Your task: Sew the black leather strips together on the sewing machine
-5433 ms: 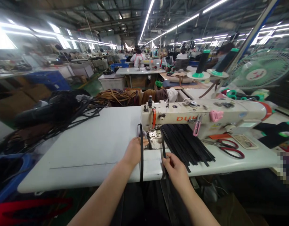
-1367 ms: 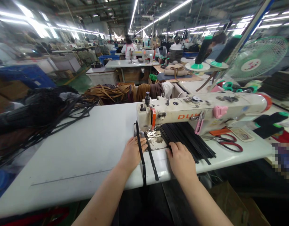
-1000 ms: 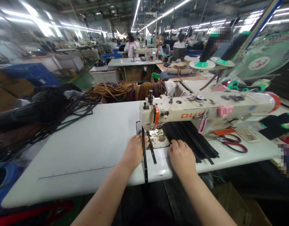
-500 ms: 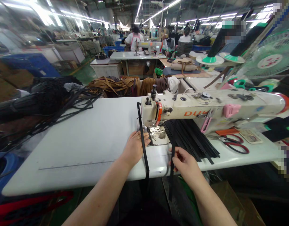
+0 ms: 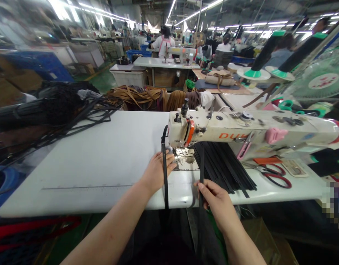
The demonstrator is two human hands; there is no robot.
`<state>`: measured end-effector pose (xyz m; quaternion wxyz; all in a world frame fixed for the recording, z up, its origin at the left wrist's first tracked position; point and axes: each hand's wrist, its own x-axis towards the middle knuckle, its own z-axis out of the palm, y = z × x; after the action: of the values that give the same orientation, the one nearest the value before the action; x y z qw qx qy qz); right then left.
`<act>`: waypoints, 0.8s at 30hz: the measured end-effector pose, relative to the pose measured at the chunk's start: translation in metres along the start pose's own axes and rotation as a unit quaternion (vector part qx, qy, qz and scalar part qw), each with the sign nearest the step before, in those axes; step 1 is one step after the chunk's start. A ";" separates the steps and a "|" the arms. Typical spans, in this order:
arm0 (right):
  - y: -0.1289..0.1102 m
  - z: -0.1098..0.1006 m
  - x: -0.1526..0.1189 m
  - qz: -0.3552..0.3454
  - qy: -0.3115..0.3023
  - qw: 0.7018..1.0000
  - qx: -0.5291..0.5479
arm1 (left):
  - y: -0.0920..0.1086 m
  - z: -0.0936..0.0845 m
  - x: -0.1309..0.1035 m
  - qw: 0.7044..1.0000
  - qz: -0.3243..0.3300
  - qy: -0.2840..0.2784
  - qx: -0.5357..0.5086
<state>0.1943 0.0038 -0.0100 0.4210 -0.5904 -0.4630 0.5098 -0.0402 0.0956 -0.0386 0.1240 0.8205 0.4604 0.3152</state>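
A black strip (image 5: 202, 163) is pinched in the right hand (image 5: 217, 198), over the front edge of the bench (image 5: 103, 154); the left hand (image 5: 154, 173), crossed by another strip (image 5: 165, 180), is laid open beside the metal plate (image 5: 188, 162)

Sewing machine (image 5: 254, 128) on table (image 5: 103, 154), strip stack (image 5: 227, 173) partly under it, scissors (image 5: 278, 176) right of stack

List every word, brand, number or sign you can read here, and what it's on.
"DU", orange, on the sewing machine; letters after it are partly hidden.
Too blurred: the machine's blue badge, the red marks on the fan.
Too small: any numbers along the ruler line on the table.
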 end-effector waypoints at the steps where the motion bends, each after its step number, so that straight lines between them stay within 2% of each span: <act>1: 0.000 0.001 0.000 -0.005 0.000 1.000 0.001 | 0.000 0.000 0.000 1.000 0.000 -0.001 0.003; 6: -0.006 0.007 -0.004 -0.008 -0.008 1.000 -0.018 | 0.000 0.001 0.001 1.000 0.000 0.004 0.014; 9: -0.008 0.010 -0.007 -0.007 -0.024 0.998 -0.065 | -0.001 0.002 0.002 1.000 -0.002 -0.002 0.008; 13: -0.008 0.018 -0.009 -0.031 -0.043 0.988 -0.142 | -0.009 0.006 0.010 0.999 -0.001 0.025 -0.041; 18: -0.013 0.032 -0.008 -0.091 -0.050 0.972 -0.210 | -0.030 0.007 0.039 0.992 -0.089 0.043 -0.080; 24: -0.016 0.045 0.002 -0.099 -0.060 0.963 -0.243 | -0.049 0.010 0.079 0.988 -0.081 0.045 -0.123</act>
<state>0.1482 0.0106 -0.0009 0.2844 -0.5942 -0.6540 0.3719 -0.0371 0.1893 -0.0385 0.2282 0.7441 0.4881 0.3950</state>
